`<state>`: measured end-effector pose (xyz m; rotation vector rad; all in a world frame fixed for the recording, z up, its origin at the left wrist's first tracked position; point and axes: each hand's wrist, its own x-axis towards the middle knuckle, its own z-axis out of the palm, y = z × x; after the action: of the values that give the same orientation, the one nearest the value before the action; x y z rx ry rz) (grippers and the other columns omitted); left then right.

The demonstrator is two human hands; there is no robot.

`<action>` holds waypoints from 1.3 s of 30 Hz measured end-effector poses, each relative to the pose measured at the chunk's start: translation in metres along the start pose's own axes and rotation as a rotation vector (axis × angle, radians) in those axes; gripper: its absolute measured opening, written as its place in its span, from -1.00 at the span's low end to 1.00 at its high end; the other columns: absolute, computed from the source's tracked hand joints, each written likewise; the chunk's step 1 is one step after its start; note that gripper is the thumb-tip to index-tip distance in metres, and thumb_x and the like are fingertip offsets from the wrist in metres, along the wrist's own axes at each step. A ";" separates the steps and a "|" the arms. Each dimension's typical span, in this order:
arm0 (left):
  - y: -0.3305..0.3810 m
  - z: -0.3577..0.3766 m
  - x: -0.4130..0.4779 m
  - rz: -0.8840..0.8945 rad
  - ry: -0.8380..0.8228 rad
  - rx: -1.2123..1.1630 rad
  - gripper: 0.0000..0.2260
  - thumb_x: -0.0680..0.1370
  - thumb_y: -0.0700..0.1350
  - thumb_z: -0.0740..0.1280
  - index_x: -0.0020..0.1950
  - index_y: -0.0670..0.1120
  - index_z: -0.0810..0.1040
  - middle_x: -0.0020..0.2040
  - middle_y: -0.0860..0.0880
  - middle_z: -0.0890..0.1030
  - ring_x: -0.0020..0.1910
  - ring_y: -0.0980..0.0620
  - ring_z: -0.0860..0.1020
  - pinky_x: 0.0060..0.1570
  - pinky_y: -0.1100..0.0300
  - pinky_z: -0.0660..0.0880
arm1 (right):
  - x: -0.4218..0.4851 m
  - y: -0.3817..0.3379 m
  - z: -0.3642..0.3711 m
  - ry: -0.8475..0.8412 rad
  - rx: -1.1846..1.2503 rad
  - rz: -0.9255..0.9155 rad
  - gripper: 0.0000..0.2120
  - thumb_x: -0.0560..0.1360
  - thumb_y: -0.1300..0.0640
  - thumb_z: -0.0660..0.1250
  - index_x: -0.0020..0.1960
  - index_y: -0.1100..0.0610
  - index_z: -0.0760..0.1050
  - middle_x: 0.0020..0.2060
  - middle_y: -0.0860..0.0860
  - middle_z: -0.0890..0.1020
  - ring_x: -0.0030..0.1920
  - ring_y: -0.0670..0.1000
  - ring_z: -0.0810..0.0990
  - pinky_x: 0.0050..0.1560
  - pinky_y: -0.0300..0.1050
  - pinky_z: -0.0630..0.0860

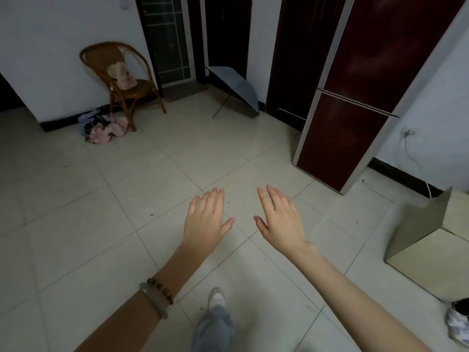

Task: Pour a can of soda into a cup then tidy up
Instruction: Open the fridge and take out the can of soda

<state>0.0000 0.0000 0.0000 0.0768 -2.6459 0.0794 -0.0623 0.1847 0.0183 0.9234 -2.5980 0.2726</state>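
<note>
No soda can and no cup show in the head view. My left hand (206,219) is stretched out in front of me over the tiled floor, palm down, fingers straight, holding nothing. My right hand (280,221) is held out beside it the same way, fingers straight and empty. A short gap separates the two thumbs. Two bracelets sit on my left wrist.
A dark red fridge (355,110) stands at the right by a wall socket. A beige cabinet corner (431,240) juts in at the right edge. A wicker chair (121,80), a bundle of cloth (105,127) and an open umbrella (236,90) stand at the far wall.
</note>
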 end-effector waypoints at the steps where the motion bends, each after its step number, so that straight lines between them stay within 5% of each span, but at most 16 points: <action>1: -0.004 0.008 0.010 0.002 -0.003 -0.022 -0.36 0.38 0.15 0.44 0.30 -0.23 0.45 0.20 -0.15 0.57 0.17 -0.11 0.55 0.18 -0.03 0.45 | 0.010 0.004 0.006 0.003 0.005 0.006 -0.31 0.29 0.07 0.53 0.33 0.27 0.38 0.21 0.28 0.52 0.18 0.26 0.54 0.10 0.11 0.53; 16: -0.083 0.118 0.246 0.172 0.119 -0.084 -0.40 0.41 0.18 0.36 0.28 -0.22 0.47 0.16 -0.15 0.60 0.11 -0.10 0.58 0.11 0.02 0.49 | 0.232 0.079 0.078 0.061 -0.060 0.111 -0.32 0.31 0.06 0.52 0.33 0.28 0.38 0.23 0.28 0.51 0.20 0.28 0.52 0.13 0.14 0.53; 39: -0.085 0.310 0.613 0.325 -0.042 -0.197 -0.37 0.38 0.14 0.45 0.30 -0.22 0.46 0.21 -0.16 0.57 0.15 -0.11 0.56 0.10 0.01 0.50 | 0.510 0.298 0.197 0.074 -0.127 0.260 -0.27 0.29 0.04 0.54 0.35 0.25 0.36 0.21 0.27 0.53 0.18 0.27 0.55 0.10 0.13 0.53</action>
<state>-0.6787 -0.1310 0.0222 -0.4221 -2.6689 -0.0761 -0.6736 0.0649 0.0271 0.5223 -2.6292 0.2019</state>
